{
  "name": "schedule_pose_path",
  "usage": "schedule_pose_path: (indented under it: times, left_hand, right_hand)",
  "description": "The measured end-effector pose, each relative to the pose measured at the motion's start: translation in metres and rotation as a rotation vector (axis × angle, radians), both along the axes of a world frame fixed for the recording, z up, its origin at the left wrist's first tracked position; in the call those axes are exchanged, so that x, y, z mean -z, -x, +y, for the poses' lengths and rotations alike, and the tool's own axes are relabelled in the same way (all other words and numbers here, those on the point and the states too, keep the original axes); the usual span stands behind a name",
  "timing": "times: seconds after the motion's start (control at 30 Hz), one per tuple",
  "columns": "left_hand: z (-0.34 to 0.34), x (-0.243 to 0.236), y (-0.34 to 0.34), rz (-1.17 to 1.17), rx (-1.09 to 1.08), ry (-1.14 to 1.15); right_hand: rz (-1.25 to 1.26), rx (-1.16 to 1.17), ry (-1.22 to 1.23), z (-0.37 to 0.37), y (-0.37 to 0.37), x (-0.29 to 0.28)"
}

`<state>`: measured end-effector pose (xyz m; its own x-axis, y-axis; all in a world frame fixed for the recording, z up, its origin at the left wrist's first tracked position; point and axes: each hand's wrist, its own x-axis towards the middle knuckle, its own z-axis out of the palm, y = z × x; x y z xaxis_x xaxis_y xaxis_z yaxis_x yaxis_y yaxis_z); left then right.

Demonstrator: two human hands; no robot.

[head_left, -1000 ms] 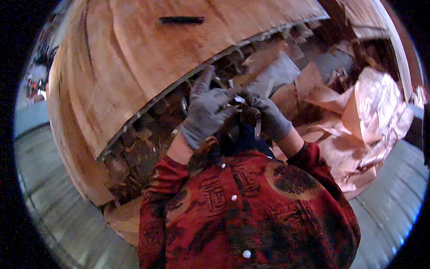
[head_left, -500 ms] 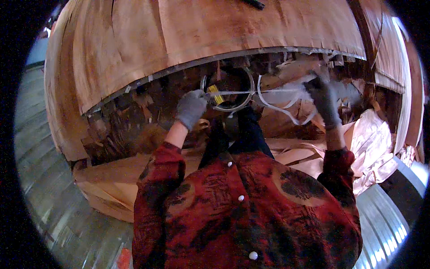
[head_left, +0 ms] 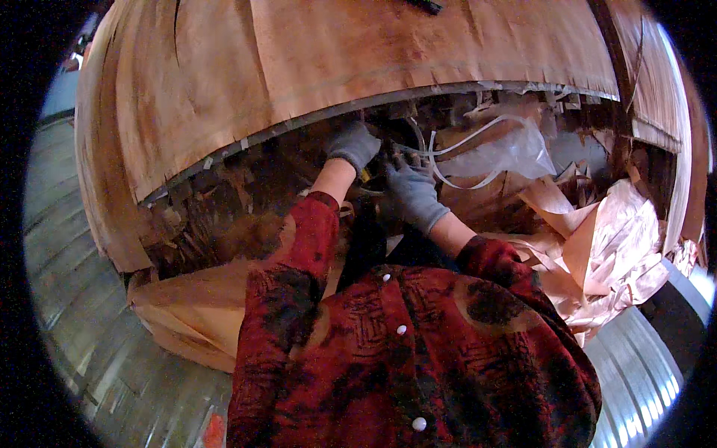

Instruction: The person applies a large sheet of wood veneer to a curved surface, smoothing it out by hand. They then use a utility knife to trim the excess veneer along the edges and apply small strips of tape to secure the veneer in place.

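So, closest in is a red-and-black patterned shirt (head_left: pixel 358 351) with white buttons; both forearms reach up from it and angle inward, the left one leaning right, the right one leaning left, so the hands nearly meet just below the middle of the wooden sheet's near edge. Right hand (head_left: pixel 414 196) is in a grey glove, back of it up, fingers bent and pointing up-left; can't tell if it's pinching anything. Left hand (head_left: pixel 353 145), same kind of glove, is curled and tipped to the right, fingertips hidden; can't tell if it's gripping either; a yellow bit (head_left: pixel 365 175) shows just below it. The thin white strip (head_left: pixel 489 131) loops out right from beside the right fingers, below that same edge, with clear plastic (head_left: pixel 523 155) next to it; crumpled brown paper (head_left: pixel 620 239) sits further right; beyond it all spreads the wooden sheet (head_left: pixel 336 56), a black bar (head_left: pixel 424 6) on top.
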<state>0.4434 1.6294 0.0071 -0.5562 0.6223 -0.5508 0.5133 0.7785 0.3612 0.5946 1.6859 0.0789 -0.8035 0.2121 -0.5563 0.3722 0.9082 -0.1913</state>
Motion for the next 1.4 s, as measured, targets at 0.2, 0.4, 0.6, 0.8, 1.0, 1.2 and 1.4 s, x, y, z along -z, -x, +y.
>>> schedule_pose_path:
  times: [0.2, 0.4, 0.6, 0.8, 1.0, 1.2, 1.4]
  left_hand:
    - [0.005, -0.005, 0.011, -0.097, 0.32, 0.056]
    - [0.004, -0.004, 0.027, -0.141, 0.367, 0.213]
    - [0.0, -0.005, 0.026, -0.12, 0.171, 0.223]
    - [0.002, -0.004, 0.009, -0.017, 0.119, 0.207]
    - [-0.007, 0.012, 0.005, -0.006, 0.1, 0.172]
    - [-0.022, -0.034, -0.005, 0.048, 0.043, 0.128]
    - [-0.323, -0.164, 0.048, 0.632, -0.343, 0.521]
  right_hand:
    - [0.402, 0.015, 0.038, -0.015, -0.009, -0.016]
    - [0.514, 0.1, 0.214, -0.054, 0.017, 0.035]
    - [0.634, 0.016, 0.283, -0.055, 0.025, 0.029]
    - [0.99, 0.186, 0.274, 0.002, -0.044, -0.035]
    - [0.958, 0.359, 0.391, 0.005, -0.013, 0.023]
    - [0.818, 0.314, 0.24, 0.012, -0.006, 0.055]
    - [0.879, 0.225, 0.168, 0.004, 0.002, 0.032]
